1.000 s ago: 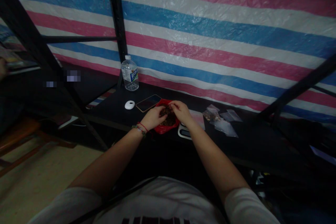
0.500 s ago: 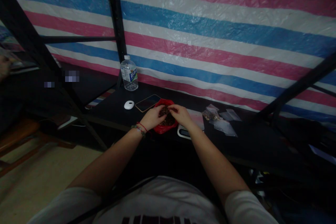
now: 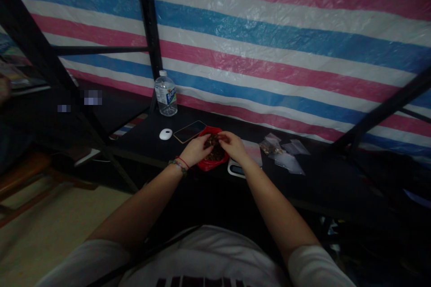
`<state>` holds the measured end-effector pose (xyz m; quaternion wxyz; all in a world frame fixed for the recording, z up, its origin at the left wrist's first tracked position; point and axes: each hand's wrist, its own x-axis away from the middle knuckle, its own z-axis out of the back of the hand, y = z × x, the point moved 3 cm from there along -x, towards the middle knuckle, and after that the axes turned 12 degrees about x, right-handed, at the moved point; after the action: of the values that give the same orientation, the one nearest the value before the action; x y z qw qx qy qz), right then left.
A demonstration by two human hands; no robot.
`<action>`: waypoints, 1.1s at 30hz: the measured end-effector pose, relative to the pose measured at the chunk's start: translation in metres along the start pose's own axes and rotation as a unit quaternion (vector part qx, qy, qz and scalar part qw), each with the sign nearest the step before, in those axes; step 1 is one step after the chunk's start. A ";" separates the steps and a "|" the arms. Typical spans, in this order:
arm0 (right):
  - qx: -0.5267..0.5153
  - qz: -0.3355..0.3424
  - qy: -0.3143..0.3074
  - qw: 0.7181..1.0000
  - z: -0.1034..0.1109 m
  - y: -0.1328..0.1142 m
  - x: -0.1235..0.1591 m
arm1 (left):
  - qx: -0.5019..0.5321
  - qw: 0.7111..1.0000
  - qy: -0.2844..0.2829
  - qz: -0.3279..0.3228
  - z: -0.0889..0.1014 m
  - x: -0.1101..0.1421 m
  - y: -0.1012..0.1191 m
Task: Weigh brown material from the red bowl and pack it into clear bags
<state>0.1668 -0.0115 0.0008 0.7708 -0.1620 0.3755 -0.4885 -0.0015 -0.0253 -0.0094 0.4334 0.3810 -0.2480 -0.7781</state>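
A red plastic bag (image 3: 208,165) stands with its mouth open on the black tabletop, holding brown dried bits (image 3: 215,154). Over its left side lies my left hand (image 3: 198,150), fingers and thumb curled in among the bits. From the right my right hand (image 3: 233,145) reaches over the rim, thumb and fingertips pinched together. Whatever is between the fingers of either hand is too small and dark to make out. Partly under my right wrist is a white digital scale (image 3: 253,153) with a pinkish top.
Right of the scale lie small clear plastic bags (image 3: 288,161), one with brown bits (image 3: 270,147). A phone (image 3: 190,132), a white rounded object (image 3: 165,134) and a clear bottle (image 3: 166,96) stand or lie to the left. Black frame posts (image 3: 150,22) and a striped sheet (image 3: 269,63) rise behind.
My right hand has shifted slightly up and its fingers are drawn closer together. The left hand has hardly moved, and the bag stays in place.
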 end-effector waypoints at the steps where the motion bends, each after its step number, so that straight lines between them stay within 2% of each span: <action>1: -0.008 0.001 -0.014 1.000 -0.002 0.001 0.001 | 0.001 1.000 0.001 0.001 0.000 0.000 0.000; 5: -0.040 0.010 -0.077 0.996 -0.012 0.003 0.003 | 0.016 1.000 0.008 -0.003 -0.001 0.001 0.001; 13: -0.009 0.048 -0.053 0.997 -0.016 -0.003 0.005 | 0.068 0.998 -0.005 -0.011 -0.004 0.004 0.007; 17: -0.016 0.045 -0.037 0.998 -0.011 0.000 0.007 | 0.098 0.994 -0.016 -0.040 -0.007 0.006 0.010; 21: 0.005 -0.001 -0.021 1.000 0.005 0.015 0.014 | 0.085 0.996 -0.002 -0.030 -0.006 0.005 0.007; 25: 0.073 -0.051 -0.004 0.996 0.034 0.040 0.028 | 0.031 0.999 0.002 -0.011 -0.002 0.005 0.007; 29: 0.141 -0.059 0.043 0.987 0.063 0.067 0.044 | -0.003 1.000 0.012 0.001 0.000 0.006 0.007; 33: 0.160 -0.074 0.065 0.982 0.075 0.088 0.058 | -0.025 0.999 0.015 -0.014 -0.004 0.005 0.006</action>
<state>0.2917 -0.0299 -0.0278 0.7227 -0.0318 0.3287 -0.6071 0.0028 -0.0330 -0.0098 0.4358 0.3853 -0.2168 -0.7840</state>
